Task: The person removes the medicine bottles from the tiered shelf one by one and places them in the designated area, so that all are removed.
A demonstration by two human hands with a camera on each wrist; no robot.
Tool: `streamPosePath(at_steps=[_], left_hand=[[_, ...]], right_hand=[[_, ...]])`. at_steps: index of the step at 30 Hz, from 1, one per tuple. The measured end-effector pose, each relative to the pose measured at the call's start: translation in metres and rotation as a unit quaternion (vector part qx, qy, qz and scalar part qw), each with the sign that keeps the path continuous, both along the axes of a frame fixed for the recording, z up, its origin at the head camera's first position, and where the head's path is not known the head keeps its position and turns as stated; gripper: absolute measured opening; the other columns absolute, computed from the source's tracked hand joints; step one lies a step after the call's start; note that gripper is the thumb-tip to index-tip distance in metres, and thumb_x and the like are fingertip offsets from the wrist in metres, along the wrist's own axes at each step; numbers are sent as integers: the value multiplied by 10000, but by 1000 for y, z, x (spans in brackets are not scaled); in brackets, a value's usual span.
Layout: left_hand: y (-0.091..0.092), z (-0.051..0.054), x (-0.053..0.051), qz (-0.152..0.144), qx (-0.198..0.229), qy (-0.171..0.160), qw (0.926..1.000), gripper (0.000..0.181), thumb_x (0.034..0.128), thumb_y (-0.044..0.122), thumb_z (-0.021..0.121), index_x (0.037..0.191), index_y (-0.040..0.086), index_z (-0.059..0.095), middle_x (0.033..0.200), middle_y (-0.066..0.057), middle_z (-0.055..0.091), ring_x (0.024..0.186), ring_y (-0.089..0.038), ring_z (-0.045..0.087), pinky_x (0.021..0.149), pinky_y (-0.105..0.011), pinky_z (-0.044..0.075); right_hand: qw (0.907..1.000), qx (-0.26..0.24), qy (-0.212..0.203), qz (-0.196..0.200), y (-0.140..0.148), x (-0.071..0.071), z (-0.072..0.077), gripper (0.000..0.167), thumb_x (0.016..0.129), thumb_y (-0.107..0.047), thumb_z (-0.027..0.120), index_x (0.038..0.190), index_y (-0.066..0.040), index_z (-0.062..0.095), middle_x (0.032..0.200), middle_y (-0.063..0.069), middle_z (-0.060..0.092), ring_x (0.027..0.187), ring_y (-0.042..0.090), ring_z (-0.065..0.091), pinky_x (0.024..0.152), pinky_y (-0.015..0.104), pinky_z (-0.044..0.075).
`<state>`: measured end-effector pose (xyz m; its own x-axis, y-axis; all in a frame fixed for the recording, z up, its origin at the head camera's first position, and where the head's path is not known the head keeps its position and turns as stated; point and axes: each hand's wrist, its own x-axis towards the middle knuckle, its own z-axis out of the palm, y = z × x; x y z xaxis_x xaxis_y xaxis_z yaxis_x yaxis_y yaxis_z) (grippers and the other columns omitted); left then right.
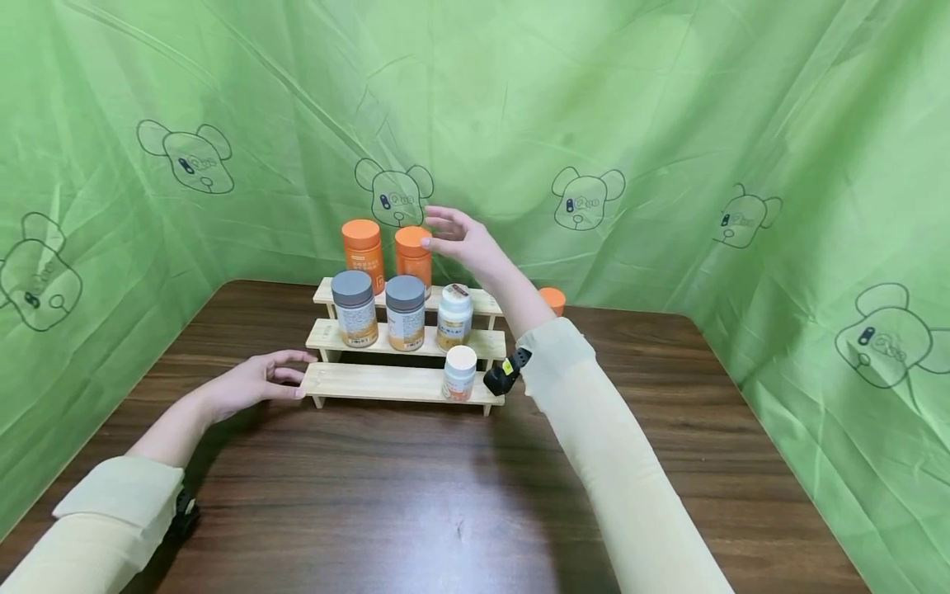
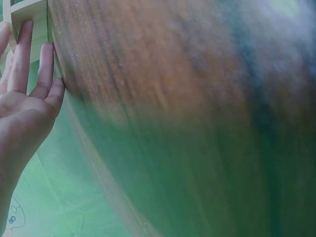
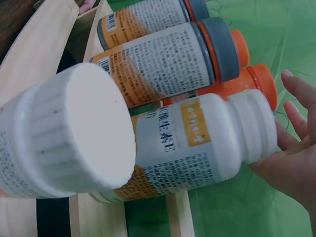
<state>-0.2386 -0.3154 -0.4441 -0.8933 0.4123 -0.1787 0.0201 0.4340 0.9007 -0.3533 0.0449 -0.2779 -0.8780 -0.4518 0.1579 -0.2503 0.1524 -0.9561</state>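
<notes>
A three-tier wooden rack (image 1: pixel 378 381) stands on the table, with my left hand (image 1: pixel 252 386) at the left end of its lowest shelf. In the left wrist view, that hand's extended fingers (image 2: pixel 20 69) touch the rack's end. Up at the top tier, my right hand (image 1: pixel 467 243) is spread beside the cap of an orange bottle (image 1: pixel 414 262); whether it touches is unclear. Another orange bottle (image 1: pixel 362 257) stands to its left. On the middle tier are two grey-capped bottles (image 1: pixel 355 318) and a white bottle (image 1: pixel 454 320). A smaller white bottle (image 1: pixel 459 375) sits low at right.
Behind the right forearm, an orange cap (image 1: pixel 552 299) shows to the right of the rack; the forearm hides most of what is below it. Green cloth (image 1: pixel 490 99) with bear drawings hangs around the dark wooden table (image 1: pixel 416 495).
</notes>
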Motion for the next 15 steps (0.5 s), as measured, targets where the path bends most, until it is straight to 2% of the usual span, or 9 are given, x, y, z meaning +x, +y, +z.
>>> streamPosePath(at_steps=[8, 15], left_hand=[[0, 0, -1, -56, 106, 5, 9999, 680, 845, 171, 708, 1404, 20, 352, 1188, -197, 625, 1017, -100, 622, 840, -189, 436], [0, 1, -1, -104, 62, 49, 9999, 672, 855, 170, 697, 1404, 13, 344, 1182, -184, 632, 1022, -102, 618, 839, -187, 432]], right_hand=[[9991, 390, -31, 158, -9, -7, -8, 568, 844, -198, 719, 1364, -181, 493, 1352, -33, 530, 1231, 131, 473, 1022, 351, 374], [9994, 259, -200, 121, -16, -9, -11, 489, 831, -167, 731, 1290, -190, 564, 1258, -4, 595, 1157, 137, 530, 979, 319, 414]])
